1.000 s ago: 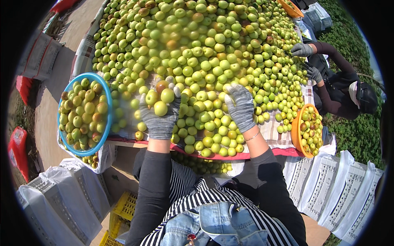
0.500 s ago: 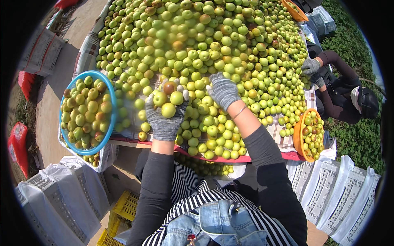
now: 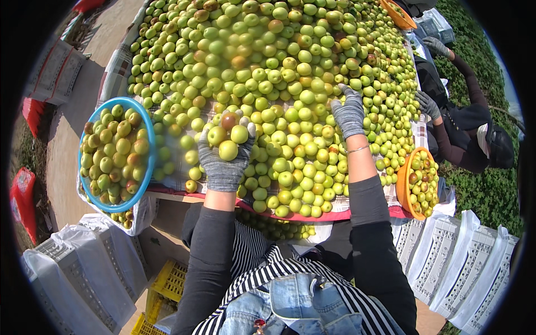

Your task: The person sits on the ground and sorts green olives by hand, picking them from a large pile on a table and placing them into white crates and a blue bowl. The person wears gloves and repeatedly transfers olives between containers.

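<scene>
A thick spread of green jujubes, some with brown patches, covers the cloth-lined table. My left hand, in a grey knit glove, is cupped palm up around several jujubes, one of them mostly brown. Over the pile to its right, my right hand, in a matching glove, has its fingers stretched forward and its thumb apart, touching the fruit. No jujube shows in its grasp, though its palm is hidden. Left of my left hand stands a blue-rimmed basket heaped with browner jujubes.
An orange basket of jujubes stands at the table's right corner; another orange basket is farther back. Wrapped grey crates stand on both sides, yellow crates below. A co-worker in gloves works at the right edge.
My right hand has moved right across the pile, and jujubes near the front edge have shifted right. The left hand still holds its jujubes. The co-worker's hands have moved apart.
</scene>
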{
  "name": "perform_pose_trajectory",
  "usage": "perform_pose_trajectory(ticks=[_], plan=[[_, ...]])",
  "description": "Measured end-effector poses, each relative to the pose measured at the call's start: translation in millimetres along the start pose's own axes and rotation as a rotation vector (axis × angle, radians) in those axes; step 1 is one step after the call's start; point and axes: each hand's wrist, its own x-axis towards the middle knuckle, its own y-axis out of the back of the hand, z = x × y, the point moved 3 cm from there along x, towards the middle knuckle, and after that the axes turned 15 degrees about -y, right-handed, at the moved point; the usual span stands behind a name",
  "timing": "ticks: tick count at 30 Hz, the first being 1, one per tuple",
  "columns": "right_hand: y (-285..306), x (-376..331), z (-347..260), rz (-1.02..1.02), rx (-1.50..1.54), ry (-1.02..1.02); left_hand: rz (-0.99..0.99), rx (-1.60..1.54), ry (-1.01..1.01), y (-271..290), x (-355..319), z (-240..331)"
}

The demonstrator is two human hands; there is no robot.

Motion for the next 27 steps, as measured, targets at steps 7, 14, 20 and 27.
perform_pose_trajectory(ticks=[7,14,20,27], plan=[[-33.7,-32.5,-37.4,-0.293,-0.113,-0.058,-0.084,-0.024,-0.006,-9.3,-6.2,-4.7],[-31.7,-116.9,-50.7,-0.539,-0.188,0.373,-0.136,-0.028,0.011,-0.9,-0.4,1.8],[-0.6,-107.2,-29.5,-0.601,0.057,0.305,-0.193,0.002,-0.033,7.2,3.4,3.9],[-5.8,-67.7,-37.1,-0.356,0.262,0.065,-0.158,0.005,0.013,1.1,-1.4,-2.3]])
